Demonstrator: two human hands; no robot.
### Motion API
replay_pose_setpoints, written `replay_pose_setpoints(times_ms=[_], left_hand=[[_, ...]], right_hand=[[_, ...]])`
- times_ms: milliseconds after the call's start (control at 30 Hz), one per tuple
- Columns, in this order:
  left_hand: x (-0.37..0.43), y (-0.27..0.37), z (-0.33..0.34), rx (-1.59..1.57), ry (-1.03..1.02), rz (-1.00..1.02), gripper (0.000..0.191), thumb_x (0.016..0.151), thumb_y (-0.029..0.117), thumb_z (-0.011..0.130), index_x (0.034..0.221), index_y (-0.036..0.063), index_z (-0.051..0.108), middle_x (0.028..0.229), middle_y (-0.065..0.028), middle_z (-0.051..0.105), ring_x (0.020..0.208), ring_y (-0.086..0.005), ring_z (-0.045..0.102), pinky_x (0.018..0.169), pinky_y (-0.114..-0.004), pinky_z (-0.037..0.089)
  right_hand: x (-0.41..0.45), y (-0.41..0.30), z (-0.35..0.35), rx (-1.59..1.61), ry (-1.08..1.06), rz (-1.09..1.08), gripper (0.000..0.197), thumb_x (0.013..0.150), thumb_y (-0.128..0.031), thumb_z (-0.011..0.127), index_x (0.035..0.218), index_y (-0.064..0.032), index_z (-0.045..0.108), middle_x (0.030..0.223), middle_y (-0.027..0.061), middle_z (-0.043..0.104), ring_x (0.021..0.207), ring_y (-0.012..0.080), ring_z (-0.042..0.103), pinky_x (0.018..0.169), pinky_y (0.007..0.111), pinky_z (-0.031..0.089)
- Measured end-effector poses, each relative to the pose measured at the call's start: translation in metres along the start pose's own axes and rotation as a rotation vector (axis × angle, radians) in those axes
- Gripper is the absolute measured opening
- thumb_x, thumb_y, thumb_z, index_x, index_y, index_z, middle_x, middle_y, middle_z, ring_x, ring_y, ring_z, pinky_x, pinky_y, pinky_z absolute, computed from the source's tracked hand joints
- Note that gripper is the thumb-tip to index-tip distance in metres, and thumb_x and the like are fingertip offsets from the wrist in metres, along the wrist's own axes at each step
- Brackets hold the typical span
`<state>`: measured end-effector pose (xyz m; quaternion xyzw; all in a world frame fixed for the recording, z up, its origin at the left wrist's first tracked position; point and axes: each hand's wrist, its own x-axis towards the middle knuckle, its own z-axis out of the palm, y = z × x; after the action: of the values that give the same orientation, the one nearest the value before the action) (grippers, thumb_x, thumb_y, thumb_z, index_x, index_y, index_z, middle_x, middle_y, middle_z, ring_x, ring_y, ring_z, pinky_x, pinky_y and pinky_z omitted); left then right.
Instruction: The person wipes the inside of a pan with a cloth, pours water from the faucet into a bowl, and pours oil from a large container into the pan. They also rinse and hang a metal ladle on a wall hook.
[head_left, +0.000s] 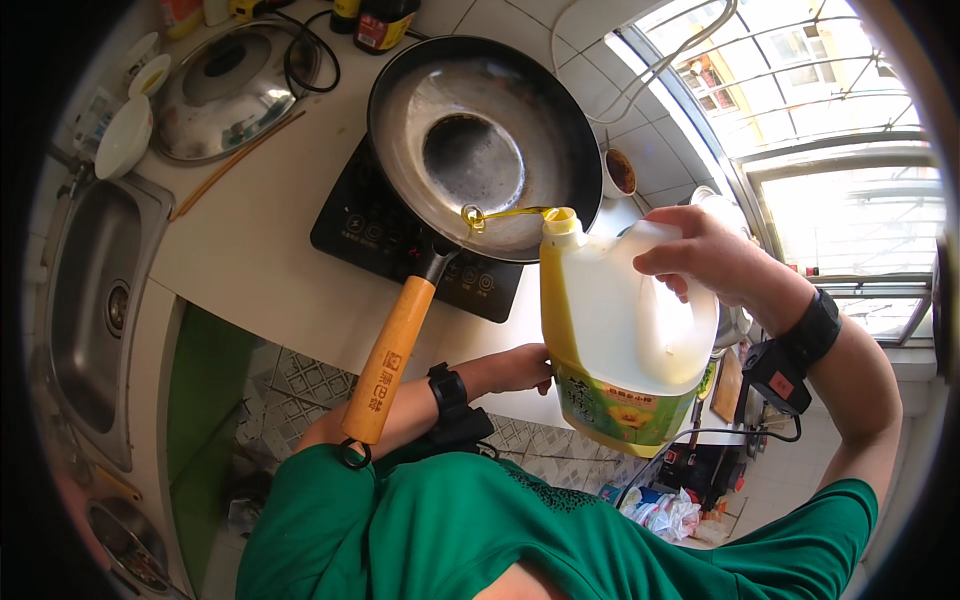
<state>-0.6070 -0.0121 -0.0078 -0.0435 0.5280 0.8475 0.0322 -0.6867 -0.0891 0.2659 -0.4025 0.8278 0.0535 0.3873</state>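
My right hand (686, 251) grips the handle of a large plastic jug of yellow cooking oil (600, 315), which is tilted over the near right rim of a wok (405, 127). A thin stream of oil (514, 213) runs from its open mouth into the wok. My left hand (529, 367) is at the jug's left side, low down; its fingertips are partly hidden behind the jug, and it seems to steady it. The wok sits on a black induction cooker (360, 217), its wooden handle (390, 360) pointing towards me.
A steel wok lid (225, 112), wooden chopsticks (240, 165) and white bowls (124, 139) lie on the left of the counter, beside a steel sink (86, 300). Sauce bottles (382, 26) stand behind. At the right are a bowl of dark red sauce (620, 172) and a chopping board (726, 386).
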Motion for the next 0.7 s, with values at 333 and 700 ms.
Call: replay_pose_setpoints(times_ms=[333, 700], left_hand=[[0.005, -0.009, 0.006, -0.031, 0.018, 0.029, 0.018, 0.086, 0.016, 0.037, 0.084, 0.0050, 0.051, 0.061, -0.0018, 0.048, 0.055, -0.0094, 0.046, 0.049, -0.023, 0.036], [-0.003, 0.003, 0.007, -0.005, 0.025, 0.001, 0.020, 0.086, 0.018, 0.037, 0.087, 0.0046, 0.052, 0.063, -0.0015, 0.050, 0.058, -0.0092, 0.048, 0.052, -0.024, 0.038]], right_hand=[[-0.002, -0.001, 0.002, -0.012, 0.021, 0.015, 0.059, 0.071, -0.009, 0.063, 0.120, 0.0113, 0.037, 0.063, 0.0082, 0.053, 0.049, 0.0124, 0.050, 0.046, 0.025, 0.043], [-0.003, 0.003, 0.002, -0.010, 0.032, 0.026, 0.060, 0.071, -0.009, 0.063, 0.122, 0.0106, 0.036, 0.066, 0.0087, 0.054, 0.052, 0.0133, 0.051, 0.048, 0.025, 0.044]])
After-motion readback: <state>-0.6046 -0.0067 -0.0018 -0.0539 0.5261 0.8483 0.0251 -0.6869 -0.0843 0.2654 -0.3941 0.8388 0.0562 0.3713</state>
